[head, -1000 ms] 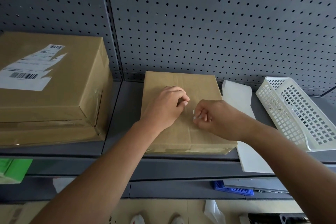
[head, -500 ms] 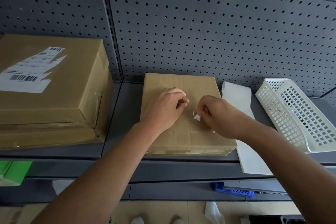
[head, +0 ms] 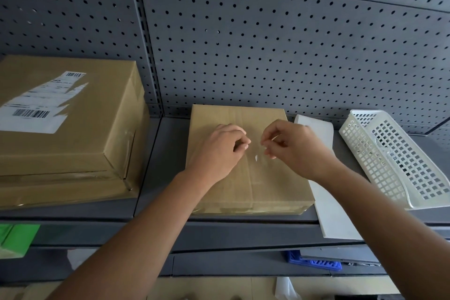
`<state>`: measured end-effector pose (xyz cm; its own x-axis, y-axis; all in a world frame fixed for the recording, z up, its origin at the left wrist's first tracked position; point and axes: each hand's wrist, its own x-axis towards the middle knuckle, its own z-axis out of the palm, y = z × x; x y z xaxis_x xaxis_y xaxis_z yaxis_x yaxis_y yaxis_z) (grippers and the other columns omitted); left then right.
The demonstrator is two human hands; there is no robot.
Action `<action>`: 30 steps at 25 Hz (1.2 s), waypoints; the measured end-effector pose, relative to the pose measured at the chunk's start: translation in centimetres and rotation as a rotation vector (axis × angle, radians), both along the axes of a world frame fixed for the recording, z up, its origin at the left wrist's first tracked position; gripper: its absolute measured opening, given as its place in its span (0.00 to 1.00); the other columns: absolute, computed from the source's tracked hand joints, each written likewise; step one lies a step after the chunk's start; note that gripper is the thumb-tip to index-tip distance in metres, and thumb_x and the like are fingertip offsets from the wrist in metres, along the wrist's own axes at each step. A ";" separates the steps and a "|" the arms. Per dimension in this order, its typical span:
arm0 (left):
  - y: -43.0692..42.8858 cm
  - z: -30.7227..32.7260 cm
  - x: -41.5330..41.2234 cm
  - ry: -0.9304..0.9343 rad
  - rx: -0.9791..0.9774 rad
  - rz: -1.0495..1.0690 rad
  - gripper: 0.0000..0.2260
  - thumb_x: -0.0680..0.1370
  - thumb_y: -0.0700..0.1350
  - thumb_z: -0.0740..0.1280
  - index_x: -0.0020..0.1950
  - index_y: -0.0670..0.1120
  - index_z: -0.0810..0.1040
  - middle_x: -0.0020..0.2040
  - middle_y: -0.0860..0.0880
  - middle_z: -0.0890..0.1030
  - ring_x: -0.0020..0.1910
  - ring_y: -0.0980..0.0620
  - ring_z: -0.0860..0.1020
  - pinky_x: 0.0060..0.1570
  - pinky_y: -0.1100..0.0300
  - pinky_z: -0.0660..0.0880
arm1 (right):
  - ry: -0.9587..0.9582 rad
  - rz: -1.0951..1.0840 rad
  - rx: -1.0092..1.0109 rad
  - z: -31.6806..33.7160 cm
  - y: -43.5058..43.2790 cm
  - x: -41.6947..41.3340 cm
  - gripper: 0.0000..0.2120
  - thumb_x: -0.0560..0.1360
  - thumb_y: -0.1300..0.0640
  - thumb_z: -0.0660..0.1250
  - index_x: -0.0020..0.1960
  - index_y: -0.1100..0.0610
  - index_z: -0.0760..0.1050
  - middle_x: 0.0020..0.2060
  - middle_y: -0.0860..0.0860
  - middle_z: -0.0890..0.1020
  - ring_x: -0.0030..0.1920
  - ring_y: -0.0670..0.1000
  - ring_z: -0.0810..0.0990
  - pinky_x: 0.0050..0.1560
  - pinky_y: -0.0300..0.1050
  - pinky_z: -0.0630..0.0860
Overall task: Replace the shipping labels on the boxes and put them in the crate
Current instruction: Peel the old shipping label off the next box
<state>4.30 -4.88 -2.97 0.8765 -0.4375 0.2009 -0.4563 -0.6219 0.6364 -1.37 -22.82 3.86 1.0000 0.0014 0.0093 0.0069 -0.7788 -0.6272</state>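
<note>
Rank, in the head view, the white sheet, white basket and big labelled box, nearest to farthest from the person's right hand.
1. White sheet, just beside the right hand.
2. White basket, farther right.
3. Big labelled box, far left.

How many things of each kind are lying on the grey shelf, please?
Cardboard boxes: 2, the large box and the small box
White mesh basket: 1
White paper strip: 1
Total: 4

Matt cardboard box (head: 246, 178), glossy tape, perforated plastic crate (head: 394, 158).
</note>
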 end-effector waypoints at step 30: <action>0.1 -0.1 0.1 -0.020 -0.022 0.005 0.06 0.81 0.46 0.67 0.53 0.50 0.84 0.59 0.59 0.80 0.60 0.61 0.72 0.60 0.61 0.71 | -0.254 0.182 -0.104 -2.6 -0.8 0.8 0.07 0.75 0.66 0.70 0.49 0.55 0.81 0.43 0.44 0.80 0.42 0.44 0.79 0.44 0.28 0.73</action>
<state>4.38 -4.80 -3.05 0.8742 -0.4288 0.2277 -0.4660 -0.6097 0.6411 -0.57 -23.64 1.25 0.9490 0.1935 0.2489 0.2976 -0.8105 -0.5046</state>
